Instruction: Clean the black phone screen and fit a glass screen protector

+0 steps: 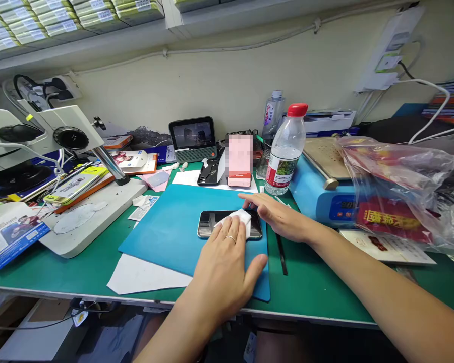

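Note:
A phone (206,229) lies face up, lengthwise, on the blue mat (166,217); its dark glass shows striped reflections. My left hand (223,267), with a ring on one finger, presses a folded white wipe (244,219) against the glass with its fingers laid flat. The wipe and the fingers hide the middle of the screen. At the phone's right end is my right hand (274,214), its fingers stretched out toward the far edge and nothing visible in them. Whether it touches the phone I cannot tell. A thin black pry tool (282,257) lies beside the mat.
Behind the mat stand a propped phone (239,161), a small display (193,138) and a red-capped water bottle (285,151). A blue heating plate machine (321,196) and plastic bags (404,181) crowd the right. The microscope stand (94,217) occupies the left.

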`<act>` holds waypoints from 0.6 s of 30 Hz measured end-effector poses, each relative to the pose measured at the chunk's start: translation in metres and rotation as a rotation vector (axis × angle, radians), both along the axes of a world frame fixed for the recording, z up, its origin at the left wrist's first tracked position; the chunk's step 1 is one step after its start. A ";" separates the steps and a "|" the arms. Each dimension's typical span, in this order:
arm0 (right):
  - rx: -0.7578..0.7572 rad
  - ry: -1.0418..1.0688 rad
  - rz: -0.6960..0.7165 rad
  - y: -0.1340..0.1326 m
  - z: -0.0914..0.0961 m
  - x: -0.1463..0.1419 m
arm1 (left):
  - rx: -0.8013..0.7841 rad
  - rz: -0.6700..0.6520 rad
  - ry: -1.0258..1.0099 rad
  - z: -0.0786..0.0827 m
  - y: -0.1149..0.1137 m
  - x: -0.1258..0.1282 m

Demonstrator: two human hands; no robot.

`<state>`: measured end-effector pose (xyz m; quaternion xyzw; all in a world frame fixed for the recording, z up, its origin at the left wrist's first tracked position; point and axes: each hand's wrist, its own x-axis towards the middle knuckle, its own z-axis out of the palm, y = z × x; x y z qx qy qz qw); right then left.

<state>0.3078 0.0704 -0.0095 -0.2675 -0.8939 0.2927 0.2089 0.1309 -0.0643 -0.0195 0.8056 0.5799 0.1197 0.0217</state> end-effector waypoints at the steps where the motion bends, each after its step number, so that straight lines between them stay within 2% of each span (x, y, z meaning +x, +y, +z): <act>1: -0.002 0.001 0.002 0.001 -0.001 0.000 | -0.013 -0.033 -0.010 0.001 0.003 0.003; 4: -0.018 0.000 0.002 0.003 -0.004 0.000 | -0.047 -0.146 -0.039 0.003 0.010 0.005; 6: -0.037 -0.005 -0.017 0.003 -0.006 -0.001 | -0.055 -0.176 -0.058 0.004 0.011 0.003; 12: -0.066 -0.020 -0.187 -0.002 -0.007 -0.010 | 0.028 -0.119 -0.043 -0.008 0.002 -0.027; 14: -0.072 -0.032 -0.206 -0.004 -0.006 -0.011 | 0.081 -0.049 -0.011 -0.016 0.002 -0.043; 18: -0.071 -0.076 -0.221 -0.007 -0.004 -0.009 | 0.219 -0.041 0.045 -0.026 0.007 -0.068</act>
